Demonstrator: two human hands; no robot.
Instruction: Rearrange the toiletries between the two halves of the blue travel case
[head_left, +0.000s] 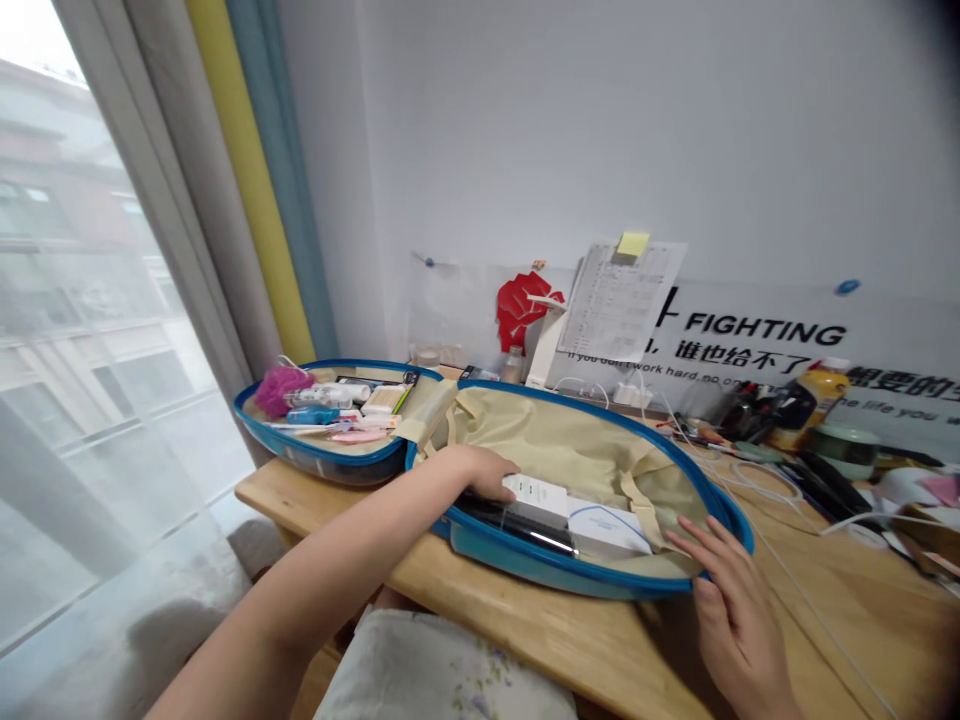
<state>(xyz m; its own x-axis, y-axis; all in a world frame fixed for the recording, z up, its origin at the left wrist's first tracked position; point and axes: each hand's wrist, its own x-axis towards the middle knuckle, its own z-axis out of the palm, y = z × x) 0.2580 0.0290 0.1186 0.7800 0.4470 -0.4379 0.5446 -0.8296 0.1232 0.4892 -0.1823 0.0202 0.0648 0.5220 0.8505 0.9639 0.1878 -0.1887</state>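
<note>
An open blue-rimmed suitcase (pixel 592 585) with a beige lining lies on the wooden desk. My left hand (pixel 491 474) reaches into its right half, its fingers closed on the left end of a white box (pixel 541 494) with small dark-green marks; some of the fingers are hidden. Against that box's right end lies another white box (pixel 609 526) with a blue line on it. A dark, glossy flat item (pixel 536 528) lies along the near side, partly covered. My right hand (pixel 735 600) is at the case's right rim, fingers spread and holding nothing.
The suitcase's left half holds a purple mesh bath puff (pixel 283 390), a blue bottle (pixel 313 415) and several toiletries. Cables, a yellow bottle (pixel 814 400) and clutter lie on the desk (pixel 840 610) at right. A white lamp (pixel 546 345) stands by the wall; curtains hang left.
</note>
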